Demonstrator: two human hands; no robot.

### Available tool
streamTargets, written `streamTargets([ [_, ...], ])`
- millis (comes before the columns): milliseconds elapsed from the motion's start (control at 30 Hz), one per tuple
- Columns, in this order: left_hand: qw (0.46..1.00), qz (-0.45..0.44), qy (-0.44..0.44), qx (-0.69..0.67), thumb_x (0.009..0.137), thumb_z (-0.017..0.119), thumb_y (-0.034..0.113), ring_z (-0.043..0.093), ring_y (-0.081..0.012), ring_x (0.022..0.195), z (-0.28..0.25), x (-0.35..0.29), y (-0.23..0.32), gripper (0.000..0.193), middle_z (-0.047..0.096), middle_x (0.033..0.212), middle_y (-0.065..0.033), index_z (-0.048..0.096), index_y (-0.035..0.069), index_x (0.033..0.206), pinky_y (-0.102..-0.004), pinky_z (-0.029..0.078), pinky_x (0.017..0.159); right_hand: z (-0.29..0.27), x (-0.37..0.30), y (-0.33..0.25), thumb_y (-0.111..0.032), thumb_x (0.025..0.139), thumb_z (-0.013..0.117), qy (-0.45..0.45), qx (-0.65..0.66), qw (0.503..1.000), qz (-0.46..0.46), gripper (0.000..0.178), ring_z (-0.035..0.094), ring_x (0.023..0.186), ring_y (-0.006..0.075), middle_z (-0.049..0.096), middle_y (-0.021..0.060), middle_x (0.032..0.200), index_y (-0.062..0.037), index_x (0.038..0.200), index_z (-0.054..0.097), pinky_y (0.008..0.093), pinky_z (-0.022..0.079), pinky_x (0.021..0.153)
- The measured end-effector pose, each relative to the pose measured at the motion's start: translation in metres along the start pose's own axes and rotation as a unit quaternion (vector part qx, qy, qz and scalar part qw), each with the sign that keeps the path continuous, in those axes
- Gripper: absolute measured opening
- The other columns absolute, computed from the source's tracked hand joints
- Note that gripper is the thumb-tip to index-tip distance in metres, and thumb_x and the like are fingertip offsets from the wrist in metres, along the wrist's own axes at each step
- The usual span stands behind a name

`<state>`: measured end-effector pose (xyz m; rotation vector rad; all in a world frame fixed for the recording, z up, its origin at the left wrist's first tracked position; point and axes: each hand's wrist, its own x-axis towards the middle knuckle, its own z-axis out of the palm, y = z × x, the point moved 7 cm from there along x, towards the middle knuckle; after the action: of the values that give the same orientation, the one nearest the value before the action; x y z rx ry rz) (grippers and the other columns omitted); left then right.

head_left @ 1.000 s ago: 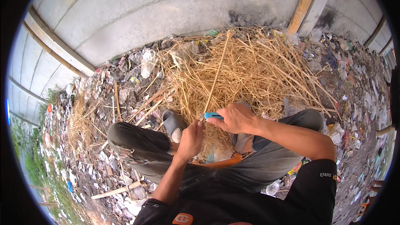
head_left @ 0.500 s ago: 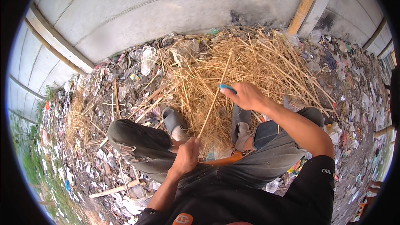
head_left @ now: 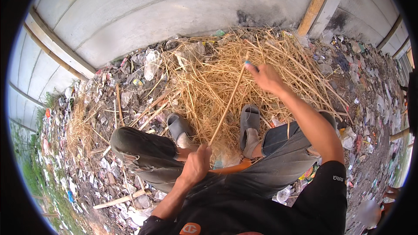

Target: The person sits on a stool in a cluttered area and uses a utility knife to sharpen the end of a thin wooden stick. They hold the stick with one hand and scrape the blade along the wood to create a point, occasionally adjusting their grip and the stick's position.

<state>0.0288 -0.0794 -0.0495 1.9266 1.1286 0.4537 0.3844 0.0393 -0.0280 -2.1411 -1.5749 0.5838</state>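
Between my knees I hold a long, thin pale wooden stick [head_left: 228, 106], slanting up and away to the right. My left hand [head_left: 197, 165] is closed round its near end, close to my lap. Toward the far end, my right hand [head_left: 266, 77] is closed on a small blue object [head_left: 247, 63] that presses against the stick. Only a bit of blue shows at the thumb; the rest is hidden by the fingers, and its kind cannot be made out. Under the stick lies a heap of straw-coloured shavings [head_left: 204, 87].
My feet, in grey clogs [head_left: 249, 117], stand at the near edge of the heap. Plastic litter [head_left: 126, 100] covers the ground around. A grey panel wall [head_left: 183, 8] with a wooden post [head_left: 316, 6] rises beyond. Another person's hand [head_left: 392, 193] shows at the lower right.
My right hand has slid away from me along the stick, taking the blue object toward the far end. My left hand keeps its hold at the near end.
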Motion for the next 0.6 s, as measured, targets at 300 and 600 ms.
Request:
streamTargets([
  [300, 0.998, -0.026, -0.036, -0.046, 0.105, 0.047, 0.015, 0.059, -0.0354, 0.057, -0.014, -0.003, 0.005, 0.02, 0.054, 0.06, -0.0207, 0.058, -0.001, 0.099, -0.0436, 0.046, 0.059, -0.012, -0.015, -0.024, -0.073, 0.097, 0.042, 0.023, -0.004, 0.996, -0.081, 0.075, 0.048, 0.044, 0.0145, 0.044, 0.0001, 0.046, -0.0077, 0.065, 0.059, 0.0366, 0.036, 0.043],
  [600, 0.976, -0.03, -0.099, -0.191, 0.11, 0.041, 0.029, 0.046, -0.008, 0.059, -0.007, -0.005, 0.016, 0.034, 0.046, 0.064, 0.002, 0.058, 0.002, 0.098, -0.0285, 0.04, 0.056, -0.023, -0.076, -0.101, -0.048, 0.094, 0.069, -0.002, 0.241, 0.955, -0.17, 0.043, 0.038, 0.049, 0.0061, 0.044, -0.006, 0.056, -0.006, 0.089, 0.069, 0.0284, 0.029, 0.046],
])
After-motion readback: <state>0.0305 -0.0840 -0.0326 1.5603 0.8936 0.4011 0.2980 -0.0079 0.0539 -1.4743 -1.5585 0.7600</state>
